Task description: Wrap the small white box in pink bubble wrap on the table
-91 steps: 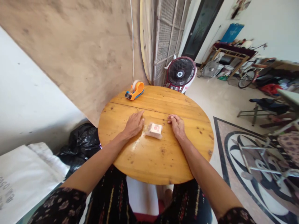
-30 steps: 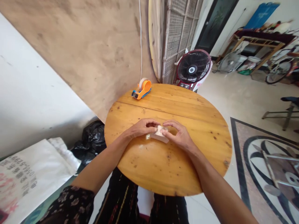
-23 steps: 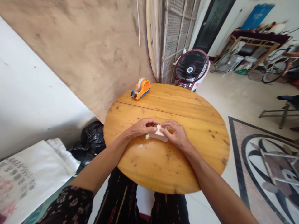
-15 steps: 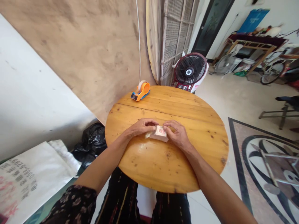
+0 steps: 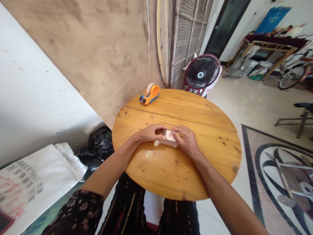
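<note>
A small pale pink box (image 5: 171, 141) with a reddish mark on its top rests on the round wooden table (image 5: 171, 176). My left hand (image 5: 154, 133) curls at its left end, thumb and fingers closed on that side. From the right, my right hand (image 5: 186, 138) pinches the box's upper right corner between thumb and fingertips. A small whitish bit, perhaps clear tape or film, shows under my left thumb; it is too small to make out. The far side of the box is hidden by my fingers.
An orange tape dispenser (image 5: 152, 93) stands at the table's back left edge. Behind the table is a fan (image 5: 201, 73). A black plastic bag (image 5: 100, 143) and a printed white sack (image 5: 46, 176) lie at the left. A folding stool (image 5: 303, 117) stands at the far right.
My left thumb has shifted slightly right along the box's top edge. The clear, whitish bit at the box's left end looks smaller. The camera view has shifted a little.
</note>
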Available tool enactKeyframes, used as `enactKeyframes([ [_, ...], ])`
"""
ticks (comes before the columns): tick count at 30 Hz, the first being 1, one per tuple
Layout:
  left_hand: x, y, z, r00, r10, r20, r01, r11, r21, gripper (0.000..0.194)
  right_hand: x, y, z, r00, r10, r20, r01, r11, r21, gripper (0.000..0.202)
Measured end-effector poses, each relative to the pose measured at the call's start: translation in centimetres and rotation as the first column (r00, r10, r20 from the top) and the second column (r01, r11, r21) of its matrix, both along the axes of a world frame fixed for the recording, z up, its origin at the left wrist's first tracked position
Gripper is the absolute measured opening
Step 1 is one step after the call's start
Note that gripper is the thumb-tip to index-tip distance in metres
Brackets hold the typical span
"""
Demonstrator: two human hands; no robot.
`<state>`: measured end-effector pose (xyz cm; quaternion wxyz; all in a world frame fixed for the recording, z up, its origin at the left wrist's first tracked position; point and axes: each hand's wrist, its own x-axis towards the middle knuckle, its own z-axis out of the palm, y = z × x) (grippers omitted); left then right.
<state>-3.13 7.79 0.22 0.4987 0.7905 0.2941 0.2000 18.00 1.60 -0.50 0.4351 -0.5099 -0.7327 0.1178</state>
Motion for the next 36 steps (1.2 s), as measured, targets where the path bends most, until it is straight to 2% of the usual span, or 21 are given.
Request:
enactKeyframes([
  [4, 0.0, 0.2, -0.2, 1.0, -0.007, 0.023, 0.007, 1.0, -0.011, 0.052, -0.2, 0.0, -0.1, 0.999, -0.047, -0.002, 0.047, 0.999, 0.011, 0.018],
  [8, -0.1, 0.3, -0.1, 0.998, -0.041, 0.039, 0.044, 0.997, -0.056, 0.053, 0.2, -0.2, 0.5, 0.992, -0.07, -0.101, 0.07, 0.998, -0.011, 0.019],
  [11, -0.2, 0.3, 0.0, 0.998, -0.036, 0.047, 0.039, 0.996, -0.078, 0.057, 0.5, -0.4, 1.1, 0.989, -0.006, -0.147, 0.005, 1.0, -0.006, 0.013],
  [16, -0.3, 0.2, 0.1, 0.998, -0.032, 0.058, 0.036, 0.997, -0.065, 0.06, 0.1, -0.3, 0.8, 0.991, 0.13, -0.018, -0.13, 0.991, -0.008, 0.021],
  [21, -0.3, 0.4, -0.3, 0.999, -0.033, 0.026, 0.034, 0.999, -0.022, 0.06, -0.3, -0.1, 0.2, 0.998, 0.067, 0.022, -0.067, 0.998, 0.019, 0.007],
  [28, -0.3, 0.4, -0.3, 0.999, -0.043, 0.004, 0.043, 0.999, 0.033, 0.06, -0.5, -0.1, -0.1, 0.992, 0.0, 0.123, -0.014, 0.993, 0.113, 0.014],
  [33, 0.0, 0.1, -0.1, 1.0, -0.009, -0.014, 0.01, 0.999, 0.04, 0.062, -0.6, 0.0, 0.0, 0.997, -0.03, 0.067, 0.025, 0.997, 0.076, 0.013],
  [36, 0.3, -0.1, -0.5, 0.998, 0.001, 0.056, -0.001, 1.0, 0.008, 0.067, -0.5, 0.0, 0.3, 0.999, -0.045, 0.012, 0.044, 0.997, 0.063, 0.014],
])
